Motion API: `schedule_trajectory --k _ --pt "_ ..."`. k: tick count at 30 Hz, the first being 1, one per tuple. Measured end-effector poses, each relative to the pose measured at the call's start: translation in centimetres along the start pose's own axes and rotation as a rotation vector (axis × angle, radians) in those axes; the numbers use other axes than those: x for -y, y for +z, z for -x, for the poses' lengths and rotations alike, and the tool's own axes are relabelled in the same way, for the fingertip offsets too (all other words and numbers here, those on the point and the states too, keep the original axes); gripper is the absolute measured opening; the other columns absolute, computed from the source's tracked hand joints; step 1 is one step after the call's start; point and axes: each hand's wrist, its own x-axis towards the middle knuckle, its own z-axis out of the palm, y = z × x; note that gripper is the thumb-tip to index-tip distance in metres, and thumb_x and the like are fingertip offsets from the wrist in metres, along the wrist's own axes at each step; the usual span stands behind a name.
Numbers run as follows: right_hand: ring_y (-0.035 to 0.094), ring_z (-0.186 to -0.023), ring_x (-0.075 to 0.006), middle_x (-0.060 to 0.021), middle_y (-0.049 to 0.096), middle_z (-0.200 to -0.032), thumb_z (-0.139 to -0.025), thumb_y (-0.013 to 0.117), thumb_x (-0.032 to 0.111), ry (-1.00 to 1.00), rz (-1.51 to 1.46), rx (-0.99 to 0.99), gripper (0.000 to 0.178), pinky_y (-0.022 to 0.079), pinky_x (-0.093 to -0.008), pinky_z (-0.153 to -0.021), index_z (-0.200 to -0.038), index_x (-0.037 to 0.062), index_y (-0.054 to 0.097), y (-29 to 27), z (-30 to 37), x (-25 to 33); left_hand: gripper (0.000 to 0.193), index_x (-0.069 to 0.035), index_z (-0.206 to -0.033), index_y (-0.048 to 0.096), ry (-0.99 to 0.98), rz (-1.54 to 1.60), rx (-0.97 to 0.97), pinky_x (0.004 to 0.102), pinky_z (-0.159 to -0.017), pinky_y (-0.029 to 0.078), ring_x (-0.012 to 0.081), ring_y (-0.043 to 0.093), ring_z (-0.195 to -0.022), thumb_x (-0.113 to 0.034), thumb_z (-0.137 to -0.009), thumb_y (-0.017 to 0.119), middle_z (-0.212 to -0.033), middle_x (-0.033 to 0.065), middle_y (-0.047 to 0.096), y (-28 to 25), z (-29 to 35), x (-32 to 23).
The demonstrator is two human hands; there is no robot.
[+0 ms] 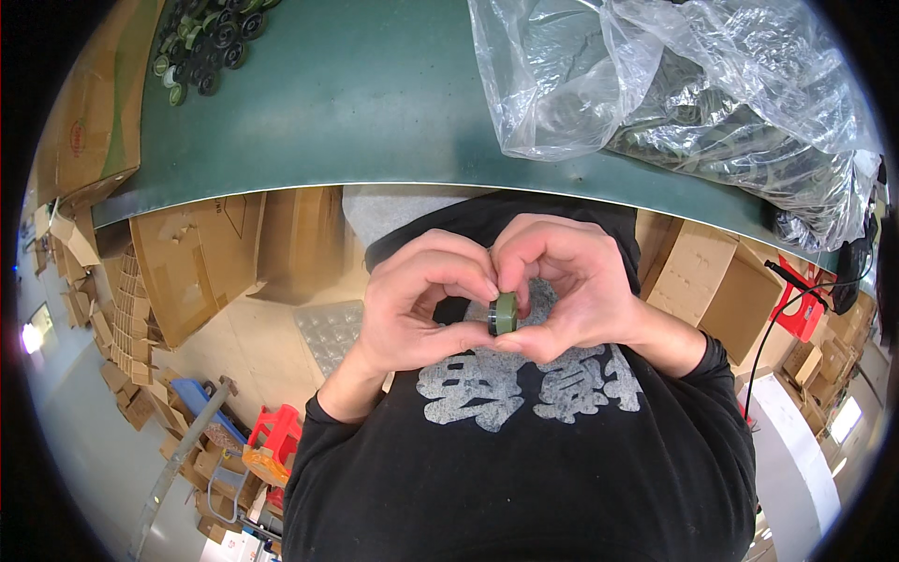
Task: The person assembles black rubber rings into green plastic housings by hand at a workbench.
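Left hand (407, 298) arched opposite right hand (576, 281), green disc (507, 315) between.

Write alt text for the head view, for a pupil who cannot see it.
The left hand and right hand pinch a small green and black piece in front of a black shirt. Beyond, a green table bears a pile of round pieces at left and a clear plastic bag at right.

A small, round cap-like piece (506, 314), green on its right part and blackish on its left, is showing its curved rim. It is being held between the fingertips of the left hand (405, 298) and right hand (579, 292).
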Motion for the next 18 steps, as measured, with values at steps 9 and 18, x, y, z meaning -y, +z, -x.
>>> schedule_trajectory --k 9,18 --pt "0.054 -0.072 -0.0076 -0.0029 0.054 -0.089 -0.064 0.077 0.003 0.119 -0.060 0.058 0.030 0.051 -0.0233 -0.066 -0.087 0.0000 0.057 -0.3 -0.2 -0.6 0.036 0.007 -0.093 0.059 -0.054 -0.079 0.001 0.0279 -0.075 0.056 0.0179 0.059 -0.087 0.004 -0.064 0.079 -0.098 0.0151 0.055 -0.4 -0.4 -0.6" --pt "0.057 -0.075 -0.0088 -0.0056 0.057 -0.092 -0.065 0.080 0.005 -0.013 -0.022 -0.044 0.036 0.052 -0.0234 -0.066 -0.095 -0.0014 0.060 -0.3 -0.1 -0.6 0.035 0.008 -0.097 0.060 -0.029 0.010 -0.057 0.0287 -0.079 0.056 0.0206 0.060 -0.091 0.005 -0.065 0.076 -0.102 0.0166 0.054 -0.5 -0.3 -0.2"
